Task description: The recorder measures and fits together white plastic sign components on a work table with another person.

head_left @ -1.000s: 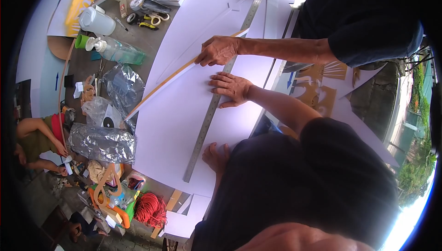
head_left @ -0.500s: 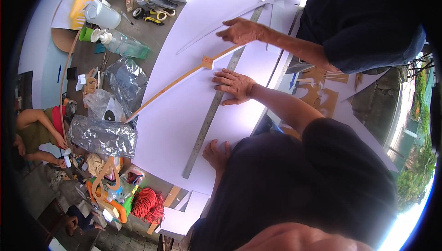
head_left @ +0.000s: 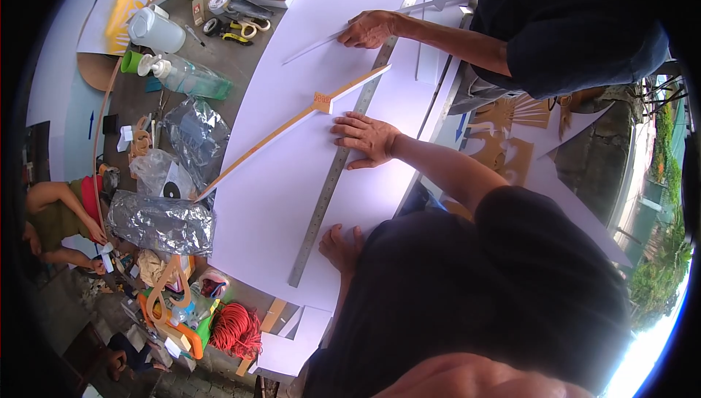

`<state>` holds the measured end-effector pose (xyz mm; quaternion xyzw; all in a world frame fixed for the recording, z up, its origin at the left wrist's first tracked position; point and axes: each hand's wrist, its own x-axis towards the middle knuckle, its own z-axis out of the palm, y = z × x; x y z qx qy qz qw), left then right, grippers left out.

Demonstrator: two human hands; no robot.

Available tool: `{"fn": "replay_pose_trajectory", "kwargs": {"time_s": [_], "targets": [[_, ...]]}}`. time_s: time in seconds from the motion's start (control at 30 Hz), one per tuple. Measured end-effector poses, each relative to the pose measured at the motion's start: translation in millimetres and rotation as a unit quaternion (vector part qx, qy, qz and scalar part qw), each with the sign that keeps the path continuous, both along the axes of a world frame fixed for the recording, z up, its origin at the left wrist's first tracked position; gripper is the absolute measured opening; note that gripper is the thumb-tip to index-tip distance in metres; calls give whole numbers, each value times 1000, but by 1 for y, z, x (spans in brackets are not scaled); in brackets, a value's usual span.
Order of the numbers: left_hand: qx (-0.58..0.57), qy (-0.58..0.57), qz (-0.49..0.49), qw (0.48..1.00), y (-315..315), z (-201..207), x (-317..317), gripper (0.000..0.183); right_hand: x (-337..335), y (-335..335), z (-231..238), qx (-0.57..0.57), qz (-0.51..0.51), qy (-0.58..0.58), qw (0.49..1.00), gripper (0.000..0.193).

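A large white sheet [head_left: 259, 212] covers the table before me. Across it lies a long metal ruler [head_left: 312, 230]. My right hand [head_left: 369, 140] rests on the sheet and the ruler's edge, fingers spread. Nearer my body, my left hand [head_left: 341, 247] lies on the sheet beside the ruler's lower end, thumb and fingers apart; its wrist is partly hidden. Just beyond my right hand is an angled tan-and-white strip [head_left: 281, 126], its far arm crossing the ruler. A co-worker's hand [head_left: 369, 30] has its fingers on a thin, pointed white strip [head_left: 310, 49].
Left of the sheet are a pump bottle [head_left: 193, 77], a white jug [head_left: 157, 31], scissors [head_left: 252, 27] and crumpled clear plastic [head_left: 162, 221]. A red cord coil [head_left: 235, 328] lies at the lower left. Another person [head_left: 62, 212] sits at far left.
The co-worker's hand has moved up and closed onto the thin white strip, which has shifted. Their other hand, with a cutter, is now mostly hidden. My hands stay put.
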<state>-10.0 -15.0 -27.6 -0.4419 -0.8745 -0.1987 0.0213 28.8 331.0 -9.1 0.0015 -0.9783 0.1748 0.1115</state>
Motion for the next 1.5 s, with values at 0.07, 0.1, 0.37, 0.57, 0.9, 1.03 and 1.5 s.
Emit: {"fn": "replay_pose_trajectory", "kwargs": {"time_s": [0.07,0.1,0.37,0.57,0.9,1.03,1.5], "targets": [[6,3,-8,1000,0,0,0,48,1,1,1,1,-2,-2,1000,61],[7,3,-10,1000,1,-1,-1,48,2,1,2,0,-1,-3,1000,61],[-17,1,5,1000,-1,-3,0,50,2,1,4,3,-2,-6,1000,61],[8,17,-13,1000,1,-1,-2,49,2,1,1,-1,-5,-15,1000,60],[10,16,-12,1000,3,-1,0,47,4,2,3,-10,-7,-17,1000,62],[12,12,-9,1000,2,0,0,48,3,1,1,-14,-3,-25,1000,63],[17,19,-14,1000,3,2,-2,48,1,0,4,-7,-2,-22,1000,61]]}}
